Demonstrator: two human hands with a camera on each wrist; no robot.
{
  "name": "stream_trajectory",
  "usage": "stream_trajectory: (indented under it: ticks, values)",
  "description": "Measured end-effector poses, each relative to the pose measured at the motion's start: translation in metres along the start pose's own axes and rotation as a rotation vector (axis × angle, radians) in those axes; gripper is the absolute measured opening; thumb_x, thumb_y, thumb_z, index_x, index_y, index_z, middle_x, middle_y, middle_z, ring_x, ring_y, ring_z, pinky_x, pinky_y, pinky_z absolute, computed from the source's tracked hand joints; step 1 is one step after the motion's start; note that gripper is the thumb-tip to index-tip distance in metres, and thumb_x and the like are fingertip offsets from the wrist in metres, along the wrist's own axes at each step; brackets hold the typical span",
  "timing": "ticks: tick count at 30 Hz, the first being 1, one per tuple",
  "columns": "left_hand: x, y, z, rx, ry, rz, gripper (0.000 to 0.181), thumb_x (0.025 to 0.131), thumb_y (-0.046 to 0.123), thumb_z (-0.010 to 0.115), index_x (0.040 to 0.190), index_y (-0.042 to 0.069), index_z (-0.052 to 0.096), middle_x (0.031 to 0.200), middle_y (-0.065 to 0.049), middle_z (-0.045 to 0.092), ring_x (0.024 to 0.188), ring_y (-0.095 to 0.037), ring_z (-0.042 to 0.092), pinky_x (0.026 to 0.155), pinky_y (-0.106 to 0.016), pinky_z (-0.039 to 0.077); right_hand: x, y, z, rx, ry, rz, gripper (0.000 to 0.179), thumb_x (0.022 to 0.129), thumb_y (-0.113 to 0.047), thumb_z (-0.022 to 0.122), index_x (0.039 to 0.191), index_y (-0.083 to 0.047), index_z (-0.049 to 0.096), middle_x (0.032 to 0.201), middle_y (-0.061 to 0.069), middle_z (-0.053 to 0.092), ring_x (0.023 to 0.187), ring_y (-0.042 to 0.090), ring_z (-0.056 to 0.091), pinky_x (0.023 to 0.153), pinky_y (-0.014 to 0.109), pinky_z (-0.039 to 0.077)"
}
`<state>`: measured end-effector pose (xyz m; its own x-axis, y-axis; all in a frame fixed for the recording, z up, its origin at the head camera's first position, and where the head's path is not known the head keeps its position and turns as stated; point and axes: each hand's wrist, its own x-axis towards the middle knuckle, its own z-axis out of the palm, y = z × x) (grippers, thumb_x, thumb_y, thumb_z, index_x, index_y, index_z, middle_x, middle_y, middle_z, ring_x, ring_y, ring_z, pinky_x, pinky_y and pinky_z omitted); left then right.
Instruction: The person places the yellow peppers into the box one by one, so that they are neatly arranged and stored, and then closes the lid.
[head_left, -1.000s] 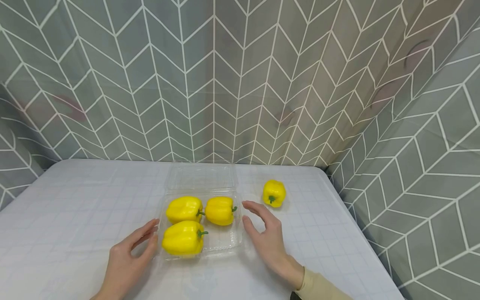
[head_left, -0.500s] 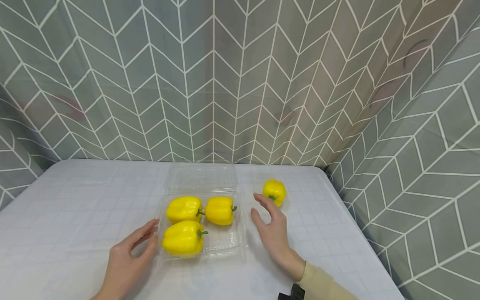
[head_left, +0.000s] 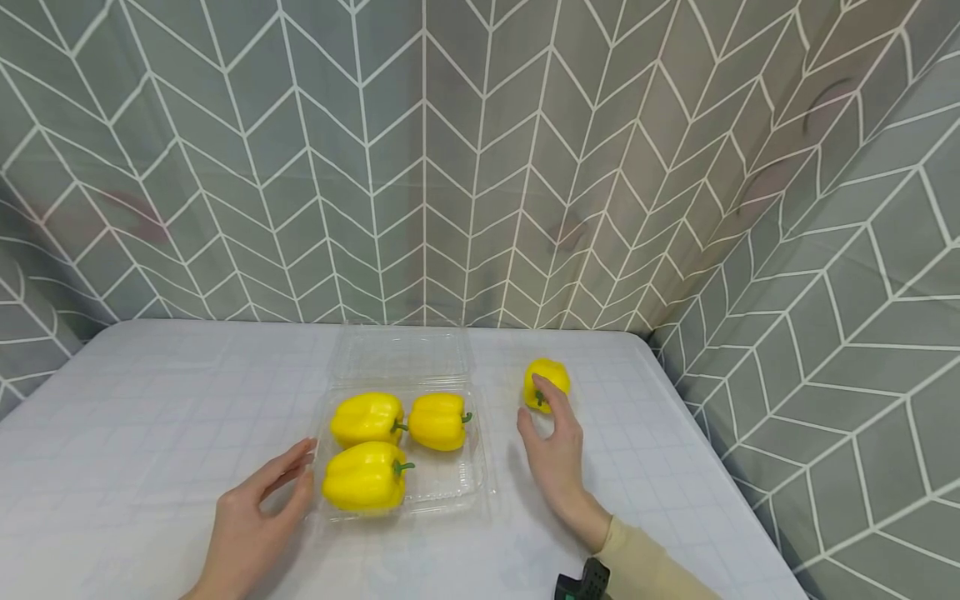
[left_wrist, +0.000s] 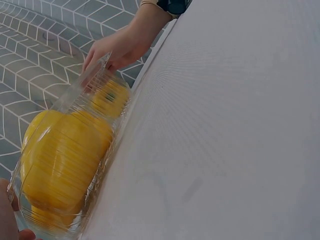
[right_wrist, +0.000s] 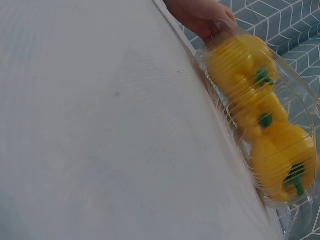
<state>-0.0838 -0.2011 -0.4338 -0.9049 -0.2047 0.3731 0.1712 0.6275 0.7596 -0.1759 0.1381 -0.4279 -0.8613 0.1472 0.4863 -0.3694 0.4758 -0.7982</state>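
Three yellow bell peppers lie in a clear plastic clamshell container (head_left: 446, 492) with its lid folded back: a far-left pepper (head_left: 366, 418), a near-left pepper (head_left: 364, 477) and a right one (head_left: 437, 422). At the container's left wall, my left hand (head_left: 253, 517) has loosely bent fingers and its fingertips rest against the side. A loose yellow bell pepper (head_left: 554, 370) sits on the table, right of the container. My right hand (head_left: 557, 454) reaches to it with thumb and fingers spread. One fingertip overlaps that pepper; whether it touches cannot be told. The wall partly blurs the peppers (right_wrist: 240, 65) in the right wrist view.
A white cloth with a faint grid covers the table (head_left: 150, 400). Behind and to the right hangs a grey curtain (head_left: 450, 167) with white chevron lines. The open lid (head_left: 401, 354) lies toward the table's back edge.
My right hand has moved from beside the container's right wall rightward and away from me, to the loose pepper. My left hand and the container have stayed in place.
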Motion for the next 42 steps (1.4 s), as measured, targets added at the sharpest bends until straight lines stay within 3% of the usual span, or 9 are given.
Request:
stream_trajectory:
  ticks: [11,26,42]
  values:
    - [0.000,0.000,0.000,0.010,0.009,0.008,0.039,0.095,0.015,0.068,0.133,0.011,0.065,0.122,-0.005,0.072,0.096,0.017,0.058,0.086,0.006,0.038,0.003,0.007,-0.001,-0.008,0.067,0.035,0.049,0.092,-0.003,0.065,0.139,-0.008,0.055,0.141,0.007,0.057,0.136,0.023,0.048,0.119,0.039,0.034]
    - [0.000,0.001,0.000,0.016,0.010,0.017,0.039,0.095,0.014,0.068,0.133,0.010,0.065,0.123,-0.005,0.071,0.096,0.017,0.058,0.086,0.006,0.038,0.013,0.017,-0.008,0.002,0.114,0.032,0.051,0.091,-0.004,0.067,0.140,-0.005,0.054,0.143,0.009,0.054,0.137,0.026,0.047,0.119,0.043,0.035]
    - [0.000,0.001,0.001,0.006,0.011,0.011,0.039,0.095,0.014,0.068,0.133,0.010,0.065,0.124,-0.002,0.071,0.097,0.018,0.058,0.088,0.006,0.037,0.030,0.033,-0.018,-0.056,0.161,0.003,0.061,0.084,0.002,0.073,0.141,-0.003,0.052,0.144,0.013,0.052,0.136,0.032,0.047,0.118,0.049,0.035]
